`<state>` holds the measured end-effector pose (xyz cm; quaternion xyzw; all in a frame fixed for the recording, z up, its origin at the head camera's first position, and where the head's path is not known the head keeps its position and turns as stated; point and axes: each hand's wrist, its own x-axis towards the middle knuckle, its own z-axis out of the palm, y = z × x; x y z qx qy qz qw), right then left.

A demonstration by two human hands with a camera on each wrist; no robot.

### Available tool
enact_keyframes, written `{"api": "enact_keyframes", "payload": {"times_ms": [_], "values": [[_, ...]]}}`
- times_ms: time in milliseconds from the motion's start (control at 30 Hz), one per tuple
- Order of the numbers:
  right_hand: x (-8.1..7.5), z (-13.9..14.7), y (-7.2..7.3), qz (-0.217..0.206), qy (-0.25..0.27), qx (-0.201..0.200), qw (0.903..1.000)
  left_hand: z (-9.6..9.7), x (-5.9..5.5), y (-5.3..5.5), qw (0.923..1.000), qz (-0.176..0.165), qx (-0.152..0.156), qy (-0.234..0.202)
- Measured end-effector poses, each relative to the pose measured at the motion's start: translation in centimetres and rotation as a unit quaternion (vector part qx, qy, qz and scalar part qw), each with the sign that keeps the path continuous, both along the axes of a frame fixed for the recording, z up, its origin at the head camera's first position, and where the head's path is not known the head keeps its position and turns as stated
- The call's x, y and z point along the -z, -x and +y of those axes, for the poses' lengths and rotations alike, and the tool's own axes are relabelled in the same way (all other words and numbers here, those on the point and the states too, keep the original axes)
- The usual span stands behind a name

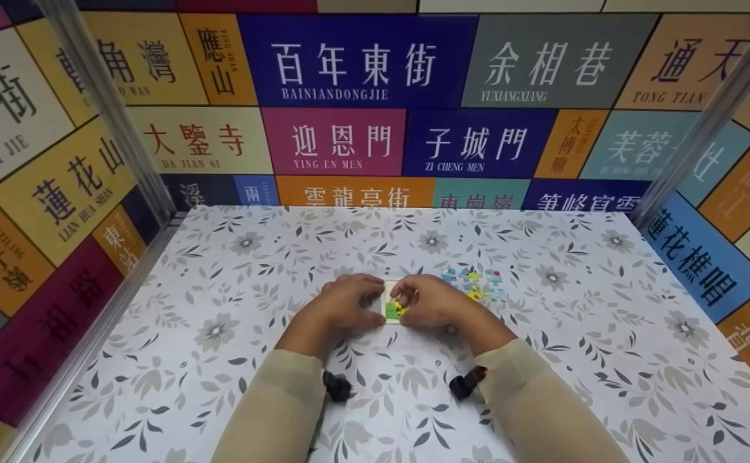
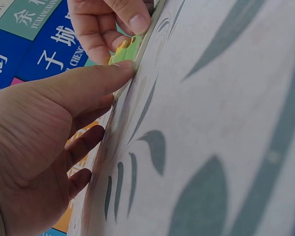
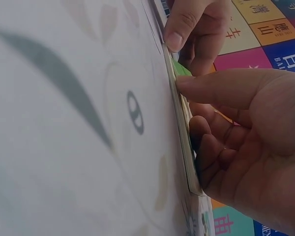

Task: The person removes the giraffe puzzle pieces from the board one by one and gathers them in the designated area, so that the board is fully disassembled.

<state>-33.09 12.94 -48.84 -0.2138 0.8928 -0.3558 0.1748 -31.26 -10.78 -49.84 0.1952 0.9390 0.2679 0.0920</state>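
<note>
A small pale puzzle tray [image 1: 388,290] lies on the patterned tablecloth, between the two hands. Green and yellow puzzle pieces [image 1: 392,312] sit in its near part. From the left, my left hand [image 1: 347,303] holds the tray, with the thumb at the near rim beside a green piece [image 2: 130,52] and the other fingers around its far side. My right hand [image 1: 437,302] reaches over the tray's right side. Its fingers curl inward, and thumb and fingertips pinch at a yellow puzzle piece [image 2: 122,45], which they partly hide. Its thumb also meets the near rim [image 3: 179,105].
Several loose jigsaw pieces [image 1: 494,294], blue and yellow, lie just right of the right hand. The tablecloth [image 1: 272,257] has grey leaves and flowers. Walls of coloured sign panels [image 1: 358,61] stand behind and at both sides, with clear upright edges [image 1: 127,128] at the corners.
</note>
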Motion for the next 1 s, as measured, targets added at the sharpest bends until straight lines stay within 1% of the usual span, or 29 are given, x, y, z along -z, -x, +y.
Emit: {"api": "enact_keyframes", "payload": {"times_ms": [133, 333, 500, 700, 833, 933, 1000], "values": [[0.0, 0.1, 0.1, -0.001, 0.006, -0.003, 1.0, 0.1, 0.0, 0.0, 1.0, 0.0, -0.004, -0.002], [-0.4, 0.7, 0.2, -0.001, 0.009, -0.02, 0.9998, 0.2, 0.1, 0.1, 1.0, -0.004, -0.006, -0.001], [-1.0, 1.9, 0.3, -0.012, 0.022, -0.042, 0.9988, 0.2, 0.2, 0.2, 0.9999, -0.011, -0.012, 0.0], [-1.6, 3.8, 0.7, -0.034, 0.047, -0.056, 0.9967, 0.2, 0.2, 0.1, 0.9999, -0.004, -0.011, 0.0], [-1.8, 5.7, 0.9, -0.047, 0.05, -0.05, 0.9964, 0.3, 0.2, 0.0, 0.9997, -0.012, -0.02, 0.0], [-1.7, 7.5, 1.1, -0.052, 0.045, -0.031, 0.9971, 0.3, 0.1, 0.0, 0.9994, -0.021, -0.029, -0.002], [-1.6, 8.8, 1.2, -0.056, 0.043, -0.017, 0.9974, 0.2, 0.1, -0.1, 0.9994, -0.02, -0.029, -0.002]]}}
